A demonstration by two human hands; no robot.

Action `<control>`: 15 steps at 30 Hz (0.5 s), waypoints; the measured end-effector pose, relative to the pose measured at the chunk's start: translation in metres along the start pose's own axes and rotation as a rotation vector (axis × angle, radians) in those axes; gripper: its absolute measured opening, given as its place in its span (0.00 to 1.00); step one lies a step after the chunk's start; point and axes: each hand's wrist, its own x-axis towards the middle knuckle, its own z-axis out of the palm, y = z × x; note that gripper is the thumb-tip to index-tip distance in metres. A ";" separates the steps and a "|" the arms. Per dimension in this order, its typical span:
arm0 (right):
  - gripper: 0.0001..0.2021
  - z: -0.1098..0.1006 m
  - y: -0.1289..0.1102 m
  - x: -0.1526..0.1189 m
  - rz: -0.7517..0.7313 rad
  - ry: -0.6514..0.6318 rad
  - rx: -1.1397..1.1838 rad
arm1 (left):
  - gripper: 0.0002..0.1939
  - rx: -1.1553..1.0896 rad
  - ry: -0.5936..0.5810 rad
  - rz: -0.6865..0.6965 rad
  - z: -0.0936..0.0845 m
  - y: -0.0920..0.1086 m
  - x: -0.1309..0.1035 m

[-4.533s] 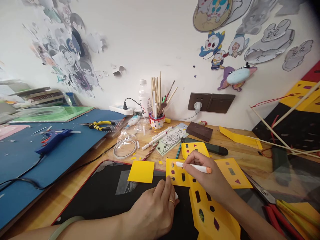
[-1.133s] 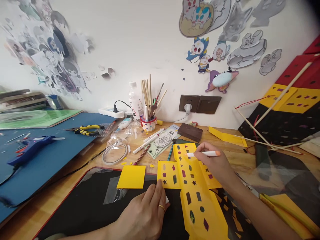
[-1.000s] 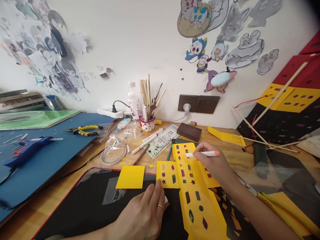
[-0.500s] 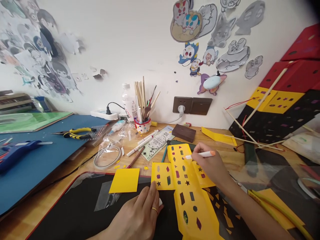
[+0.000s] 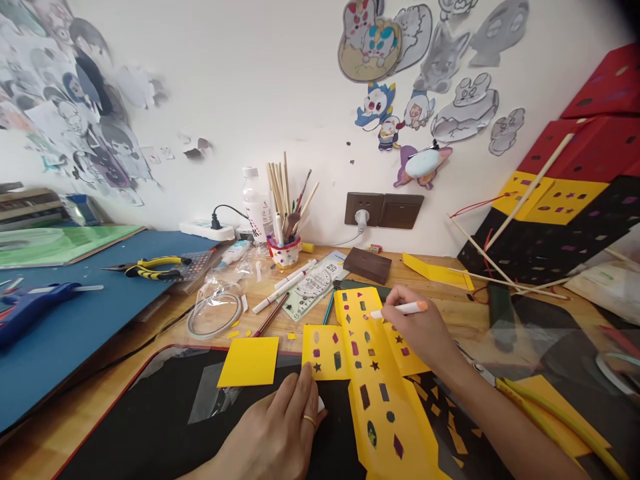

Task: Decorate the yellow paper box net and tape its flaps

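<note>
1. Right hand [image 5: 413,321] closed on a slim white marker [image 5: 406,309] with orange ends, pinched toward its tip; tip aims left, blunt end right.
2. Yellow card cutout [image 5: 376,383], dotted with dark and coloured shapes, lies below and left of that grip. Its long strip runs away from the person, far end leaning slightly left.
3. Key relation: marker lies roughly crosswise to the strip, tip over its upper right part, beside the shapes there. Contact with the card: cannot tell.
4. Right hand nearer to the upper strip; its fingers hide part of the right flap.
5. Left hand [image 5: 280,420] lies palm down on the black mat [image 5: 150,413], fingertips at the left flap's lower edge. Small white item [image 5: 321,404] shows beside its thumb; whether gripped, cannot tell.
6. Edges: far end of strip meets a dark green object [image 5: 393,292]; near end runs out of view. Square yellow sheet [image 5: 249,361] sits left, apart from the flap.
7. Room: bare mat left of the strip's lower half. Right side tighter, with yellow scraps [image 5: 456,437] and yellow-handled scissors [image 5: 537,412] by the forearm.
</note>
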 end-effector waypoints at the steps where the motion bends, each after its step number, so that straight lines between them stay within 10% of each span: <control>1: 0.08 0.000 0.000 0.000 0.000 -0.002 0.002 | 0.13 0.002 -0.003 0.001 0.000 0.000 0.000; 15: 0.07 0.000 -0.001 0.000 -0.010 -0.002 0.001 | 0.11 0.005 0.019 0.000 0.001 0.000 0.001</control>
